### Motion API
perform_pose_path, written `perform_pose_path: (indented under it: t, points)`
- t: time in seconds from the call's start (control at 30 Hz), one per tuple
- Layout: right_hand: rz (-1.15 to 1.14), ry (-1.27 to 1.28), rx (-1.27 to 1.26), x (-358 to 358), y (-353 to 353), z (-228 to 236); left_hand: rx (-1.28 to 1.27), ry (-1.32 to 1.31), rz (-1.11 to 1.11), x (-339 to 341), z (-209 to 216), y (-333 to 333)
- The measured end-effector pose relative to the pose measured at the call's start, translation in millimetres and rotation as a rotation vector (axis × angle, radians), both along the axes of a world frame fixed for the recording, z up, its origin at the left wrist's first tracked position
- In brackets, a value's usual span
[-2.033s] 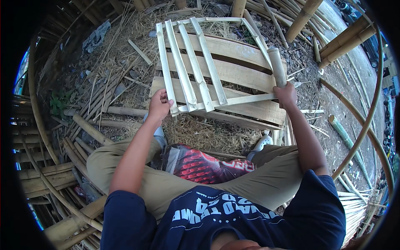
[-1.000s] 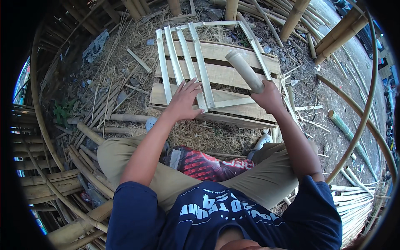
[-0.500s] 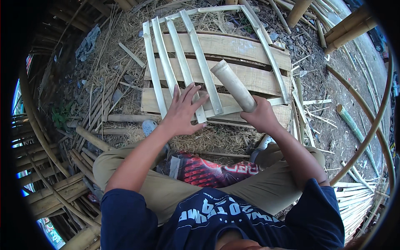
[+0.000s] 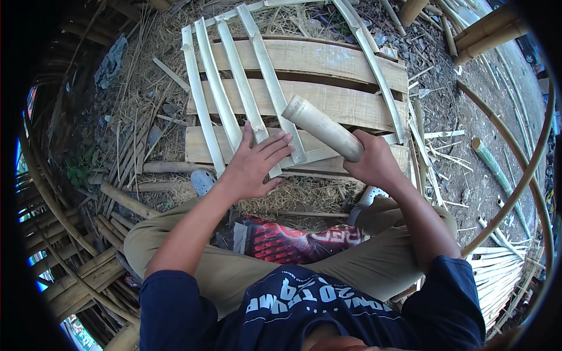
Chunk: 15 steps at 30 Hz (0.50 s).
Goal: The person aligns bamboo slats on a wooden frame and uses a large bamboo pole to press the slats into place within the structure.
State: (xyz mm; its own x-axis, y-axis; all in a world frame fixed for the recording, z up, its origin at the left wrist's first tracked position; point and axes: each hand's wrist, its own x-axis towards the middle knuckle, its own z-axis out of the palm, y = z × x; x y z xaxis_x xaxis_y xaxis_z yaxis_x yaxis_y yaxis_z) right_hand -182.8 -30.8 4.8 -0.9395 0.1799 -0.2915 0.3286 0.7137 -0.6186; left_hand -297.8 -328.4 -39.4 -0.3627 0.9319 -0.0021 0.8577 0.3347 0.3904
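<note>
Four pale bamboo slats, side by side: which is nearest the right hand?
The rightmost pale bamboo slat; the other three slats lie farther left, away from the right hand.

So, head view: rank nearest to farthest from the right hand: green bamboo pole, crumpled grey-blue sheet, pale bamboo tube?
1. Pale bamboo tube: gripped in the right hand.
2. Green bamboo pole: off to the right.
3. Crumpled grey-blue sheet: upper left.
</note>
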Motion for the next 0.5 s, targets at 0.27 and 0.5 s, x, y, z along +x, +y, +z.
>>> perform_pose_path:
  t: [0.27,0.5]
  points:
    - [0.224,0.046,0.261,9,25,46,-0.116,0.088,-0.075,-16,7,-9]
    - [0.396,0.181,0.452,5,19,22,-0.112,0.059,-0.077,-21,-2,-7]
